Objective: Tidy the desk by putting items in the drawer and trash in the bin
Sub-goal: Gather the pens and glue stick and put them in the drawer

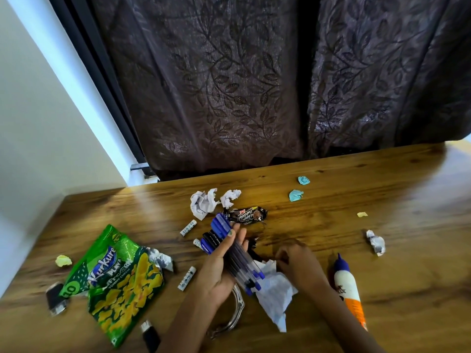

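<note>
My left hand (pixel 219 266) grips a bundle of clear-barrelled, blue-capped plastic pens (pixel 230 253), fingers curled round, above the glossy wooden desk (pixel 331 225). My right hand (pixel 298 261), fingers curled, touches crumpled white paper (pixel 275 294) just beside; whether it pinches, I cannot tell. White-orange glue bottle (pixel 348 291) lies right.

Snack bag (pixel 119 281) lower left on desk (pixel 382 289); pens (pixel 229 250) at centre; biscuit wrapper (pixel 248 215) just above them; glue bottle (pixel 348 289) lower right; crumpled paper (pixel 204 203) above centre.
</note>
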`<action>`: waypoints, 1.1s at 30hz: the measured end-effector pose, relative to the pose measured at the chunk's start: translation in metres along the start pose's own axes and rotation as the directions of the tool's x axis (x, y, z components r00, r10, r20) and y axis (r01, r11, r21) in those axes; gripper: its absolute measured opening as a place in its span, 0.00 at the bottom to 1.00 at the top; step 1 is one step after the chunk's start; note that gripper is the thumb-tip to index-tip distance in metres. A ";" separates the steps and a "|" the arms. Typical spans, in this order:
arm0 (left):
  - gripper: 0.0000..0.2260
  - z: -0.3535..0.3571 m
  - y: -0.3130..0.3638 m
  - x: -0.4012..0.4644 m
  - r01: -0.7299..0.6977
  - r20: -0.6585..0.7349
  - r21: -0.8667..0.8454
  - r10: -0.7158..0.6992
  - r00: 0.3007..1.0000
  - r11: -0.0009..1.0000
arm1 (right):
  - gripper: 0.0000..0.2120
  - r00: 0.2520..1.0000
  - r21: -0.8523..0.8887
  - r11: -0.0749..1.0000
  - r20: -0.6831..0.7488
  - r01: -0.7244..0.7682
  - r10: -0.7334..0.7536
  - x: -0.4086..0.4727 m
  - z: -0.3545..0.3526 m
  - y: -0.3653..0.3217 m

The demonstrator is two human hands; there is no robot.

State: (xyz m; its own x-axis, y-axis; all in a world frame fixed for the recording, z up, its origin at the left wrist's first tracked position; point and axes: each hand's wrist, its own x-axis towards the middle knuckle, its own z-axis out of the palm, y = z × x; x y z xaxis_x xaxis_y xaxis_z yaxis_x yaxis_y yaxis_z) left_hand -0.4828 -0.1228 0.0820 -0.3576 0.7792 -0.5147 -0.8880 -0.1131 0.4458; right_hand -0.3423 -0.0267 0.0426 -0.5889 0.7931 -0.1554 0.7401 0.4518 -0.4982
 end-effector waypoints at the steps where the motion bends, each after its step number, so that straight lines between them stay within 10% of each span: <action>1: 0.14 0.000 0.000 0.000 -0.003 -0.003 -0.006 0.003 1.000 1.000 | 0.07 1.000 -0.019 1.000 -0.015 0.002 -0.003 0.000 0.001 -0.001; 20: 0.16 -0.012 0.001 -0.028 -0.066 -0.051 -0.067 0.063 0.997 0.996 | 0.03 0.998 0.016 1.000 -0.063 0.012 -0.011 -0.012 0.009 -0.008; 33: 0.13 -0.006 -0.034 -0.070 0.023 0.021 -0.001 -0.023 1.000 1.000 | 0.04 0.991 0.689 0.713 -0.073 0.130 -0.111 -0.079 -0.040 -0.053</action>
State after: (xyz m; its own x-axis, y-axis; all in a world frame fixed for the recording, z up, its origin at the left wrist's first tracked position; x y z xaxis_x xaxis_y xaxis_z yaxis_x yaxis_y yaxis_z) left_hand -0.4296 -0.1772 0.0991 -0.3308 0.7941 -0.5099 -0.8964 -0.0954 0.4329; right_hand -0.3218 -0.0970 0.1156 -0.6422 0.7656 -0.0368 0.2271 0.1442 -0.9631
